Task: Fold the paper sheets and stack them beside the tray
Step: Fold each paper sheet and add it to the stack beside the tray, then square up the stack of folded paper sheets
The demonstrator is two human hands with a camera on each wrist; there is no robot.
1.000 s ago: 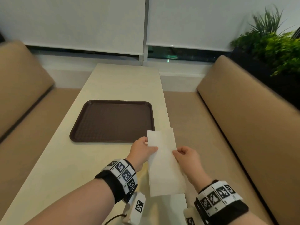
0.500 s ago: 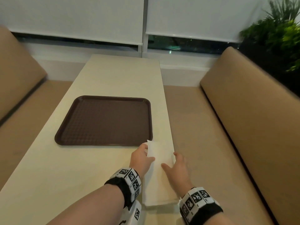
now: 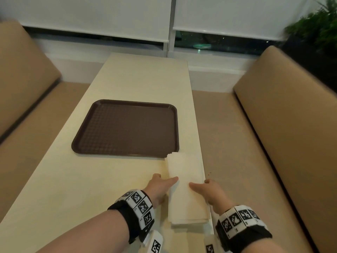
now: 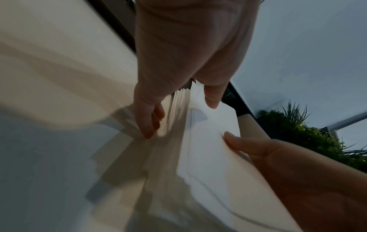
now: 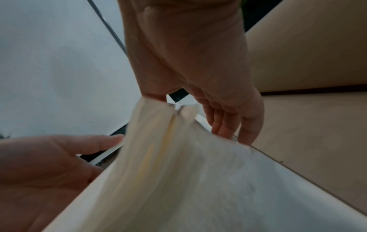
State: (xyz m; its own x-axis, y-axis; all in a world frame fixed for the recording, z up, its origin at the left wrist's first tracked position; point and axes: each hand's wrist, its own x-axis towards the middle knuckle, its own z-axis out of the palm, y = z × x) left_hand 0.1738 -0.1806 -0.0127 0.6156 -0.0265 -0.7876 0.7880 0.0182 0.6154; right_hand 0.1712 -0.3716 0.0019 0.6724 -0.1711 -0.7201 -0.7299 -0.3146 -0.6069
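A stack of folded white paper sheets [image 3: 184, 199] lies on the cream table [image 3: 91, 189], along its right edge and just in front of the near right corner of the brown tray [image 3: 127, 128]. My left hand [image 3: 166, 178] sits at the stack's left side, thumb laid on the top sheet and straight fingers down beside it. My right hand [image 3: 199, 183] mirrors it on the right side, at the table edge. In the left wrist view the left hand's [image 4: 180, 119] fingers point down along the stack [image 4: 208, 157]. In the right wrist view the right hand's [image 5: 192, 116] fingers flank the sheets [image 5: 178, 172].
Tan padded benches [image 3: 282, 143] run along both sides of the table. A green plant [image 3: 319, 33] stands at the far right by the window blinds. The tray holds nothing.
The folded sheet, held up in both hands a second ago, now lies on the stack. Both hands have let go of it and slid back along the stack's sides.
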